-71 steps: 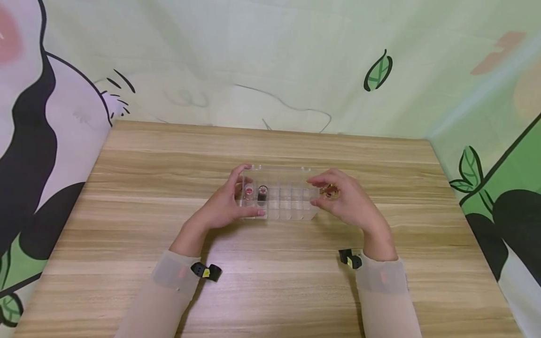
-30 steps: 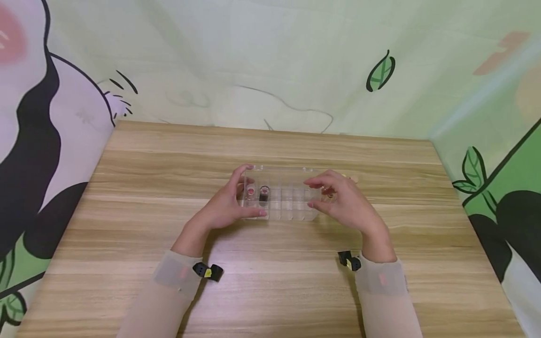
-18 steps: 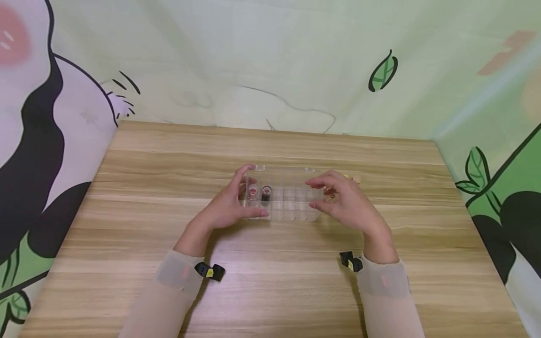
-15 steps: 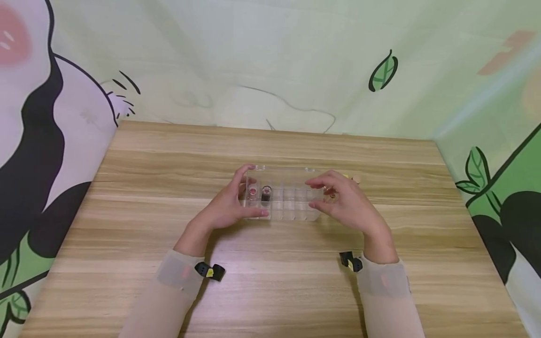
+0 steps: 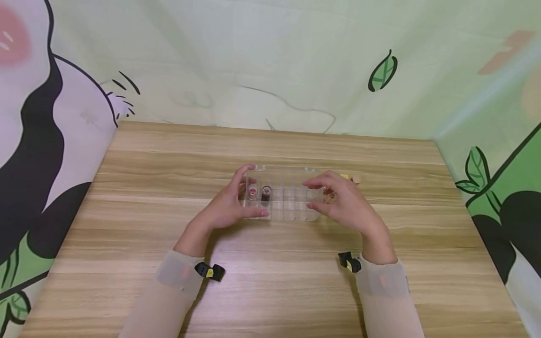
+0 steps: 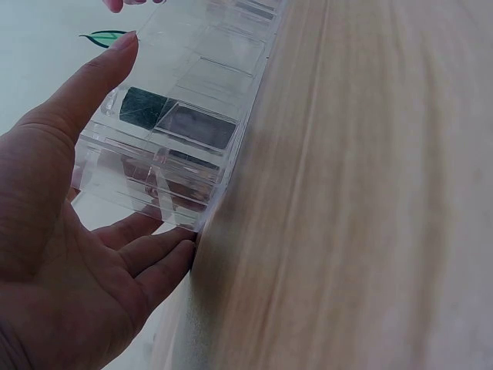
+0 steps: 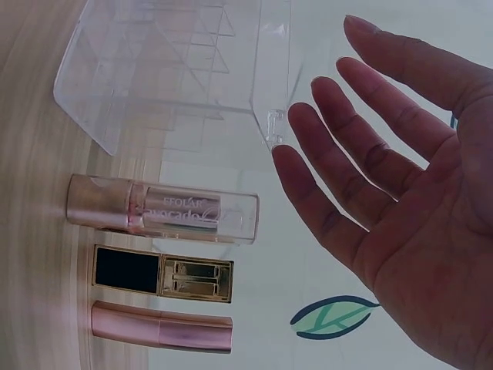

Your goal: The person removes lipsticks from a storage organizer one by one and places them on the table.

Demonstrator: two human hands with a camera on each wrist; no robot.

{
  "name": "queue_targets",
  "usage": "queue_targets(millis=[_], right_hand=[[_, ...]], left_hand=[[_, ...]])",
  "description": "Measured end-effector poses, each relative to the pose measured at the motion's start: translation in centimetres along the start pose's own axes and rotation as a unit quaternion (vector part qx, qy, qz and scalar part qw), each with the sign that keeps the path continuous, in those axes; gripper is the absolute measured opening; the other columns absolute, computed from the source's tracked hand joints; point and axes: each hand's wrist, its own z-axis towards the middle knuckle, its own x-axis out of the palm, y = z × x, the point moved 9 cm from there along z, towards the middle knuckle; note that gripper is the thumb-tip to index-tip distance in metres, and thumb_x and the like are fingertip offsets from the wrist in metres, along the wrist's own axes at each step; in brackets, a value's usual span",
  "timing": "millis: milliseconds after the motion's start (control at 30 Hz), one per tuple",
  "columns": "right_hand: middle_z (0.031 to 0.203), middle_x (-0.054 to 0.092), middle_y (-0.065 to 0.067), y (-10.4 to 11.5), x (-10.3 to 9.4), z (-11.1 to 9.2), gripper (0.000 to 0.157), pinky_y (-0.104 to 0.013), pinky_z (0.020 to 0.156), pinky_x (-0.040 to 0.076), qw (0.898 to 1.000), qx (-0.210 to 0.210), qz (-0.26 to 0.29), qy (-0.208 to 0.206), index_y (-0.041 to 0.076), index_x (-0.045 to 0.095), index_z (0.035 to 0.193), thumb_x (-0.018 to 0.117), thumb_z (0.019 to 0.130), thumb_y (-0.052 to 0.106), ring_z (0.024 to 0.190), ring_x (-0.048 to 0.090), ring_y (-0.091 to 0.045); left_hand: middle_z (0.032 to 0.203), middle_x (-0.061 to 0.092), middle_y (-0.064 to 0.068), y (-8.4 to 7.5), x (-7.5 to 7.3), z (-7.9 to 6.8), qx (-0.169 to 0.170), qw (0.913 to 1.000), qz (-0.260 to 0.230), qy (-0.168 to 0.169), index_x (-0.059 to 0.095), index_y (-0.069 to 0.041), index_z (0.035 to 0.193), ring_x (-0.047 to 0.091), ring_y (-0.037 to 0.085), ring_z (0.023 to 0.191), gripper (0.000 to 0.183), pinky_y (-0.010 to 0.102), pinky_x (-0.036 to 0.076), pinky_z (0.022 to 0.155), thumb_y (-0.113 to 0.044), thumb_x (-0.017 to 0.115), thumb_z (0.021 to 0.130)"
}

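A clear plastic lipstick organizer (image 5: 289, 206) with compartments stands mid-table. My left hand (image 5: 226, 204) grips its left end, thumb along the front and fingers round the side and back. Two lipsticks sit in its left compartments: a clear-cased one with a red centre (image 5: 252, 192) and a dark one (image 5: 266, 195). At the right end hovers my right hand (image 5: 344, 202), thumb and fingers spread with nothing between them. In the right wrist view, three lipsticks stand beside the organizer: a pink one with a clear cap (image 7: 100, 204), a black-and-gold one (image 7: 127, 270) and a rose-gold one (image 7: 162, 329).
The organizer's other compartments show through its clear walls. Beyond the wooden table (image 5: 270, 291) hangs a printed cloth backdrop (image 5: 253, 56), meeting the table's back edge. Part of the lipstick group is hidden behind the right hand in the head view.
The right hand has shifted slightly left, and more of the lipsticks shows beyond it than at first. The left hand keeps its hold on the organizer.
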Motion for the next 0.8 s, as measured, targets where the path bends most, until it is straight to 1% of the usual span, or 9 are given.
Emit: queue_targets(millis=[200,433,600,700,800], right_hand=[[0.123,0.071,-0.01,0.3,0.2,0.1,0.041,-0.045,0.089,0.058,1.0,-0.003,-0.002,0.001,0.011,0.071,0.126,0.084,0.086,0.009,0.108,0.066,-0.024],[0.122,0.07,-0.011,0.5,0.6,0.2,0.04,-0.05,0.091,0.058,1.0,-0.009,-0.008,0.003,0.01,0.071,0.125,0.084,0.087,0.009,0.11,0.066,-0.025],[0.121,0.07,-0.01,0.6,1.1,0.4,0.039,-0.051,0.092,0.058,1.0,-0.012,-0.004,0.002,0.01,0.071,0.125,0.083,0.088,0.009,0.11,0.066,-0.03],[0.12,0.07,-0.01,0.5,1.3,0.5,0.039,-0.05,0.091,0.057,1.0,-0.016,-0.002,-0.001,0.01,0.072,0.125,0.083,0.088,0.009,0.11,0.066,-0.034],[0.119,0.07,-0.009,0.6,1.5,0.6,0.039,-0.048,0.091,0.057,1.0,-0.021,-0.002,-0.005,0.009,0.072,0.125,0.083,0.088,0.01,0.109,0.065,-0.034]], left_hand=[[0.146,0.052,0.004,0.0,0.0,0.0,0.002,1.0,-0.002,0.001,0.016,-0.051,0.154,0.044,0.039,0.148,0.113,0.062,0.032,0.122,-0.051,0.093,0.071],[0.148,0.052,0.005,0.0,0.0,-0.1,-0.002,1.0,-0.002,0.002,0.016,-0.049,0.155,0.043,0.041,0.148,0.115,0.062,0.032,0.122,-0.052,0.093,0.071],[0.15,0.051,0.006,0.0,0.0,-0.1,-0.005,1.0,0.001,0.0,0.016,-0.052,0.154,0.044,0.039,0.148,0.114,0.062,0.033,0.121,-0.052,0.094,0.07],[0.15,0.052,0.007,-0.1,0.0,-0.1,-0.003,1.0,0.0,-0.001,0.017,-0.051,0.154,0.044,0.039,0.148,0.114,0.062,0.033,0.121,-0.051,0.094,0.07],[0.15,0.052,0.008,-0.1,0.0,-0.1,-0.003,1.0,-0.001,-0.002,0.017,-0.05,0.154,0.045,0.038,0.147,0.114,0.062,0.033,0.121,-0.051,0.094,0.07]])
